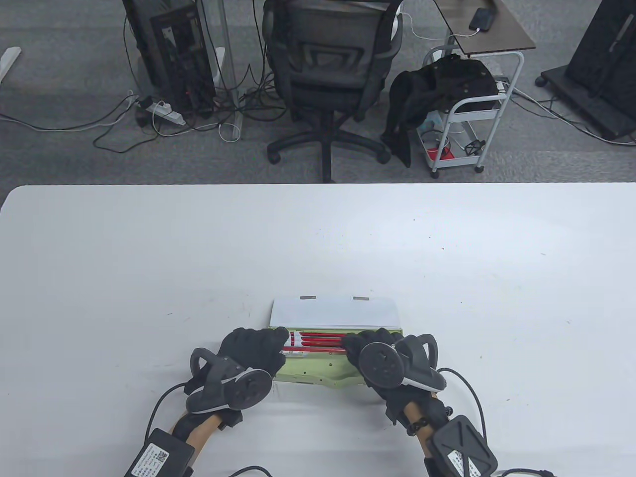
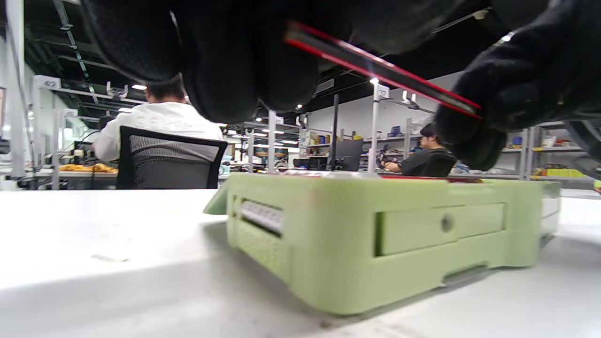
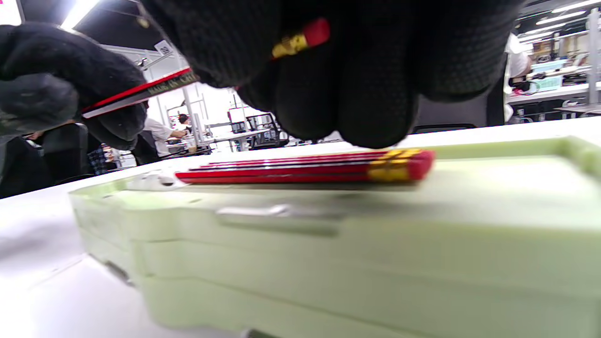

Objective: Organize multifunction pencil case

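A pale green pencil case [image 1: 318,372] [image 2: 375,239] [image 3: 328,244] lies open near the table's front edge, its white lid [image 1: 335,312] folded back. Several red pencils [image 1: 318,339] [image 3: 305,171] with yellow ferrules lie side by side inside it. One more red pencil [image 1: 313,351] [image 2: 380,70] [image 3: 141,91] is held just above the case by both hands. My left hand [image 1: 263,348] pinches its left end. My right hand [image 1: 365,348] grips the eraser end [image 3: 303,40].
A white table [image 1: 447,258] stretches wide around the case. Beyond its far edge stand an office chair [image 1: 330,74], a computer tower [image 1: 171,49] and a white cart [image 1: 469,114]. Seated people [image 2: 159,126] appear in the wrist views' background.
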`<state>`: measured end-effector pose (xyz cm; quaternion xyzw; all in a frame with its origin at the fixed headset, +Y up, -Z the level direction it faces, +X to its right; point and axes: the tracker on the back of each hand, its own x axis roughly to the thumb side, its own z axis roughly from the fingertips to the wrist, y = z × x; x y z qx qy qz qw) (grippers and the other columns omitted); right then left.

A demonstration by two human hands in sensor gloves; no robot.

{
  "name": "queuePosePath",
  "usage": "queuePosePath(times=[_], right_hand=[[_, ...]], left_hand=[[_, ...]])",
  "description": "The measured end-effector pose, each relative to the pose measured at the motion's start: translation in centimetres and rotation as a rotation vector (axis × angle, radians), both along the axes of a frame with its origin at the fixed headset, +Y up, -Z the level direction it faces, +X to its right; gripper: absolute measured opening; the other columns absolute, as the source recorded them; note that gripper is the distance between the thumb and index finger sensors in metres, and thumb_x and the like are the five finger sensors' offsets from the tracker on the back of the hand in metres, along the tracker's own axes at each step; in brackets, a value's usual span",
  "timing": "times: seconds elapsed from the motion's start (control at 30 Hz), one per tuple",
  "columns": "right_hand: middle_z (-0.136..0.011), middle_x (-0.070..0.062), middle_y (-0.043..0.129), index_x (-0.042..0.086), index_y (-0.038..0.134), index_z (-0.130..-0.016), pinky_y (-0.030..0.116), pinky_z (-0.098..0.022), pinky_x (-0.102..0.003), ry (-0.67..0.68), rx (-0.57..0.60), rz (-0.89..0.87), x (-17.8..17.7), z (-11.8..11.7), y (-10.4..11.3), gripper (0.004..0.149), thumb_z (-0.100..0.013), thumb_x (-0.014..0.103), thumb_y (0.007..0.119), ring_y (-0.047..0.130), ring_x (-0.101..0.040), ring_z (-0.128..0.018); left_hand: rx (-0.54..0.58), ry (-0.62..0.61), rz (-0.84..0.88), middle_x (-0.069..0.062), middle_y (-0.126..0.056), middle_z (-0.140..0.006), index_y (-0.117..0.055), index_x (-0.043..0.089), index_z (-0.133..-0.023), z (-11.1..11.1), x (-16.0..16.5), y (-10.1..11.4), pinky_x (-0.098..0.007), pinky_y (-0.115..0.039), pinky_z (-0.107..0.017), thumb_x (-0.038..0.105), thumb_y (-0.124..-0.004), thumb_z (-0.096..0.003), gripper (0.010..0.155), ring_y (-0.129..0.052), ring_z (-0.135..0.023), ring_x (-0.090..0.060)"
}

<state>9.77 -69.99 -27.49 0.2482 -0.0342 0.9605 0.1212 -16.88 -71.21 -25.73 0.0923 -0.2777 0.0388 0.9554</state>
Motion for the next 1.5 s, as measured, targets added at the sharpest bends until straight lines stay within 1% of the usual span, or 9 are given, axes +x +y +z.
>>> queuePosePath(times=[0.13,0.27,0.4,0.47,0.6,1.0,1.23,1.37,1.5], right_hand=[[-0.083,-0.014,0.090,0.015,0.080,-0.092,0.083,-0.056,-0.054,-0.071,-0.011,-0.031,2.2,-0.5,0.3,0.044,-0.050,0.029,0.076,0.097,-0.037,-0.069],[-0.087,-0.016,0.087,0.016,0.080,-0.092,0.081,-0.058,-0.056,-0.135,-0.052,-0.042,4.2,-1.0,0.5,0.044,-0.050,0.029,0.077,0.093,-0.040,-0.073],[-0.092,-0.020,0.079,0.019,0.083,-0.091,0.075,-0.061,-0.060,-0.181,-0.120,-0.020,5.7,-1.4,0.5,0.043,-0.049,0.029,0.078,0.086,-0.044,-0.077],[-0.089,-0.019,0.079,0.020,0.084,-0.090,0.074,-0.061,-0.061,-0.197,-0.151,0.008,6.0,-1.5,0.4,0.043,-0.049,0.030,0.079,0.085,-0.043,-0.075],[-0.084,-0.015,0.084,0.021,0.086,-0.088,0.076,-0.060,-0.060,-0.191,-0.199,0.049,6.1,-1.5,0.2,0.042,-0.047,0.030,0.081,0.088,-0.040,-0.071],[-0.085,-0.013,0.085,0.019,0.087,-0.088,0.077,-0.061,-0.059,-0.131,-0.213,0.161,4.2,-1.5,-0.4,0.042,-0.046,0.026,0.083,0.089,-0.040,-0.072],[-0.084,-0.011,0.087,0.018,0.086,-0.089,0.079,-0.060,-0.057,-0.114,-0.177,0.178,3.5,-1.2,-0.1,0.043,-0.046,0.023,0.085,0.091,-0.038,-0.072],[-0.084,-0.010,0.089,0.018,0.087,-0.088,0.080,-0.060,-0.057,-0.128,-0.180,0.216,3.5,-1.3,-0.1,0.043,-0.045,0.023,0.086,0.092,-0.037,-0.071],[-0.082,-0.010,0.090,0.018,0.088,-0.087,0.080,-0.060,-0.056,-0.124,-0.160,0.216,3.3,-1.2,-0.2,0.042,-0.045,0.024,0.087,0.093,-0.036,-0.070]], left_hand=[[-0.107,0.076,0.031,-0.019,-0.073,-0.110,-0.048,0.012,-0.112,-1.0,-1.6,-0.9,-0.068,-0.068,-0.067,0.051,-0.064,-0.0509,0.074,-0.083,-0.095,-0.045],[-0.234,0.105,0.066,-0.025,-0.064,-0.115,-0.041,0.009,-0.115,-1.8,-2.7,-1.8,-0.071,-0.064,-0.068,0.059,-0.062,-0.0471,0.087,-0.074,-0.101,-0.051],[-0.314,0.104,0.058,-0.030,-0.058,-0.118,-0.036,0.007,-0.116,-2.3,-3.0,-2.7,-0.073,-0.061,-0.068,0.063,-0.061,-0.0446,0.094,-0.068,-0.103,-0.055],[-0.351,0.105,0.034,-0.031,-0.055,-0.119,-0.036,0.007,-0.116,-2.4,-2.8,-3.0,-0.073,-0.060,-0.068,0.064,-0.061,-0.0439,0.095,-0.065,-0.104,-0.056],[-0.366,0.100,0.003,-0.031,-0.056,-0.119,-0.038,0.006,-0.115,-2.3,-2.4,-3.6,-0.073,-0.061,-0.068,0.063,-0.061,-0.0441,0.095,-0.067,-0.104,-0.056],[-0.369,0.091,-0.008,-0.028,-0.060,-0.118,-0.043,0.006,-0.115,-2.4,-2.1,-3.8,-0.072,-0.062,-0.068,0.062,-0.062,-0.0453,0.091,-0.070,-0.103,-0.054],[-0.367,0.091,-0.019,-0.028,-0.061,-0.118,-0.043,0.005,-0.115,-2.4,-2.1,-3.8,-0.072,-0.062,-0.068,0.062,-0.062,-0.0456,0.091,-0.070,-0.103,-0.054],[-0.369,0.091,-0.019,-0.028,-0.060,-0.118,-0.043,0.006,-0.115,-2.4,-2.0,-3.9,-0.072,-0.062,-0.068,0.062,-0.062,-0.0456,0.091,-0.070,-0.103,-0.055],[-0.367,0.092,-0.025,-0.028,-0.060,-0.118,-0.043,0.006,-0.115,-2.3,-2.0,-3.8,-0.072,-0.062,-0.068,0.062,-0.062,-0.0456,0.091,-0.070,-0.103,-0.055]])
